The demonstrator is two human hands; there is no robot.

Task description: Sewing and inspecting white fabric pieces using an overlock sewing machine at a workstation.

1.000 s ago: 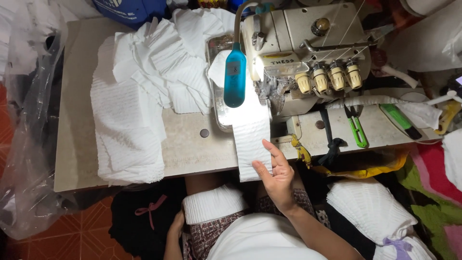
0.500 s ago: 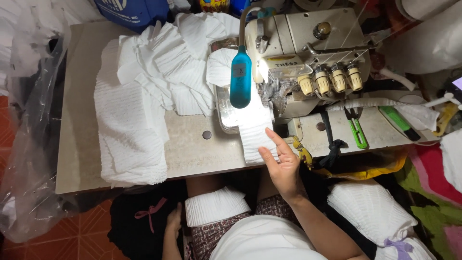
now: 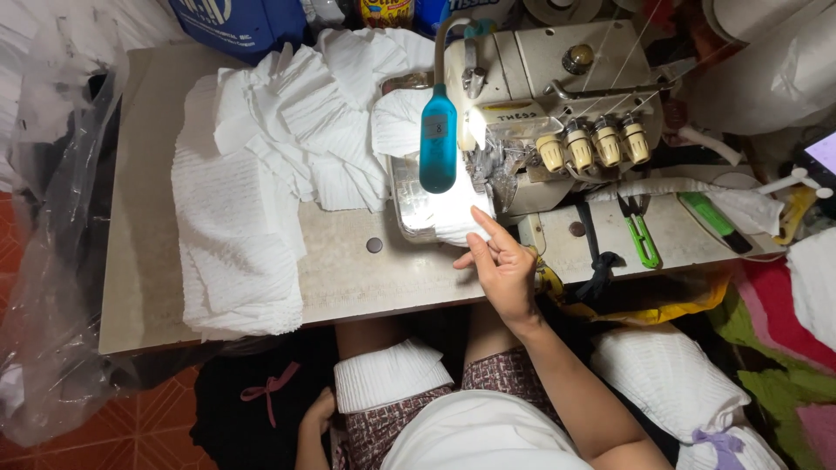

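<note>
Fingers of my right hand (image 3: 503, 268) spread loose, holding nothing, tips touching the white ribbed strip (image 3: 455, 218) under the sewing machine (image 3: 557, 96), blue lamp (image 3: 438, 139) glowing above, left hand (image 3: 315, 416) down by my lap, grip unclear, beside folded white piece (image 3: 387, 374), fabric pile (image 3: 261, 191) heaped left.

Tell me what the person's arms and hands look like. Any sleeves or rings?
Both arms are bare, with no sleeves reaching the forearms. The right hand shows no ring, watch or glove that I can make out. The left hand is low by the lap and mostly hidden, so I cannot tell about rings there.
</note>
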